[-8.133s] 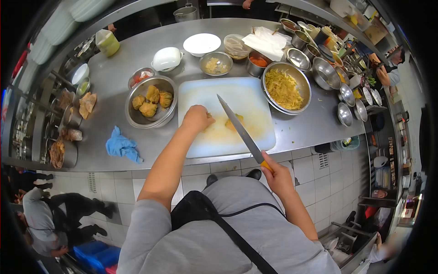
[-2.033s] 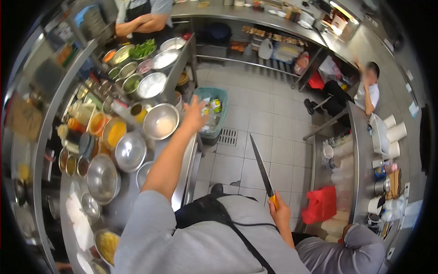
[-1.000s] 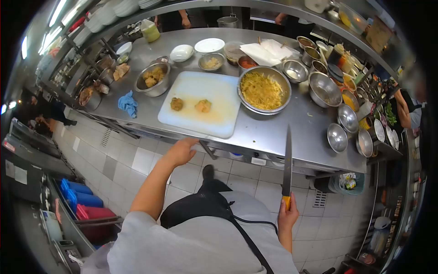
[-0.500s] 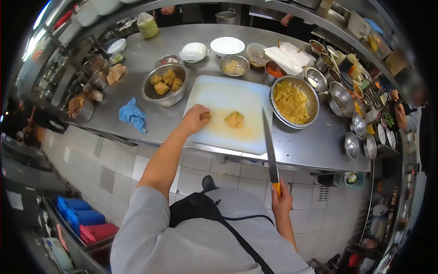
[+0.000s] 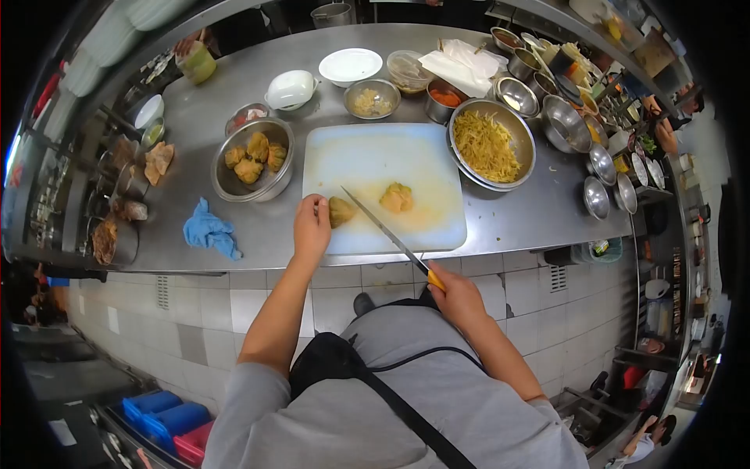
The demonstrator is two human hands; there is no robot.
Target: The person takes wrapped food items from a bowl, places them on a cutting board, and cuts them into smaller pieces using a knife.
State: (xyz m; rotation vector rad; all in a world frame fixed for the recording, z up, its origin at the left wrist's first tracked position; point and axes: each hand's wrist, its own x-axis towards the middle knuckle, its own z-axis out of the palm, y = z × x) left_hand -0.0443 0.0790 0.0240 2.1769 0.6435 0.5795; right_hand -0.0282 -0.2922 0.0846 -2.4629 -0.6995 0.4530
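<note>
On the white cutting board (image 5: 375, 148) lie two yellow-green lumps that look like pickled vegetable. My left hand (image 5: 312, 225) is at the board's left edge, its fingers curled and bunched against the left side of one vegetable lump (image 5: 340, 212). The other, paler lump (image 5: 396, 198) rests free to the right. My right hand (image 5: 459, 293) grips the yellow handle of a long kitchen knife (image 5: 383, 228) at the board's front edge. Its blade slants up and left over the board, the tip near the lump by my left hand but apart from it.
A steel bowl (image 5: 269, 184) of similar lumps stands left of the board, with a blue cloth (image 5: 209, 228) nearby. At right is a bowl of yellow shreds (image 5: 486, 147). Dishes and a bowl of chopped pieces (image 5: 371, 100) line the back; several metal bowls crowd the right.
The knife has swung from upright at the board's right side to a leftward slant over the board. My left hand has shifted its grip, uncovering more of the lump. The view has shifted.
</note>
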